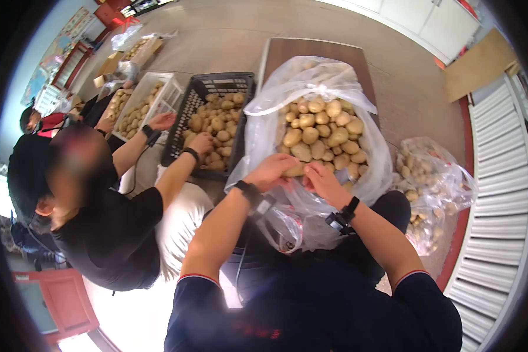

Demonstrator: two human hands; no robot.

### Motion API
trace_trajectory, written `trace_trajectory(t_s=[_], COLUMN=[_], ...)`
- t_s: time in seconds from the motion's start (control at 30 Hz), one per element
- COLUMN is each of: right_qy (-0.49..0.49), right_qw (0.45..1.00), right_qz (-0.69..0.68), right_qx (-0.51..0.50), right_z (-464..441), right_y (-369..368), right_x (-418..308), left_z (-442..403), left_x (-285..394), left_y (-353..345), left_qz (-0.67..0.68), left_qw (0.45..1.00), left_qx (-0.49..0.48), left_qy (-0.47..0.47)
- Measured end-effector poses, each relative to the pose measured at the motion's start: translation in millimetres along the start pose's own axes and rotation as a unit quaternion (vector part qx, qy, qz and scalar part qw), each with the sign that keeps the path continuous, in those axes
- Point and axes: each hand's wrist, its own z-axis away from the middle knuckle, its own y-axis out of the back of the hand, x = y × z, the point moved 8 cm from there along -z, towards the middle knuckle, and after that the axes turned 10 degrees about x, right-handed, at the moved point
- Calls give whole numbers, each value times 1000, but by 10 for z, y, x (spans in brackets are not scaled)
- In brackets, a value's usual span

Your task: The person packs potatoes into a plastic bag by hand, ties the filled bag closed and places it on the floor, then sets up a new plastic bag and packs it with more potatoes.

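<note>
A large clear plastic bag [376, 154] full of potatoes [315, 134] lies open in front of me on a brown table [351, 54]. At the bag's near edge my left hand [270, 172] is closed around a potato [295, 170]. Just to its right, my right hand [327, 183] has its fingers pressed together at the end of that potato; whether they grip anything is hidden. Crumpled clear plastic [296, 218] hangs below both hands.
To my left, a co-worker [108, 229] reaches into a black crate [185, 120] of potatoes. Beyond it stand a white crate [164, 88] and a cardboard box [149, 56], both with potatoes. Another potato bag [431, 188] rests on the floor at right, near a radiator [493, 193].
</note>
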Motion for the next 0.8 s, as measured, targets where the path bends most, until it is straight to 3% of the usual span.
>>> trace_trajectory(t_s=[0.07,0.1,0.13,0.2,0.33,0.37,0.5,0.53,0.6,0.67,0.7,0.77,0.8], right_qy=[24,88,86,205,169,178,169,179,57,61,58,58,57], right_qw=[993,978,977,881,839,796,721,726,745,749,750,741,736], right_qz=[112,190,193,416,504,565,656,649,657,653,653,663,668], right_qx=[-5,-9,-5,94,114,122,146,140,105,96,92,91,91], right_z=[-29,-105,-74,1,176,131,236,237,196,173,165,112,116], right_y=[109,209,296,447,702,782,896,877,998,995,1017,1073,1061], right_x=[146,297,312,159,-58,40,-45,-76,110,159,197,386,400], left_z=[-45,-66,-48,-4,-79,-89,-98,-151,-258,-419,-604,-572,-535], left_x=[3,18,52,149,202,180,212,163,70,-146,-174,-78,-129], left_y=[61,133,129,227,522,586,980,1121,1349,1680,2004,2056,2122], left_qz=[28,53,54,79,148,144,207,205,235,256,28,-203,-106], left_qw=[999,997,997,994,980,980,949,946,939,926,930,860,898], left_qx=[17,49,44,73,121,131,226,238,238,268,286,286,297], left_qy=[-5,-13,-12,-24,-50,-46,-73,-78,-80,-69,-229,-371,-305])
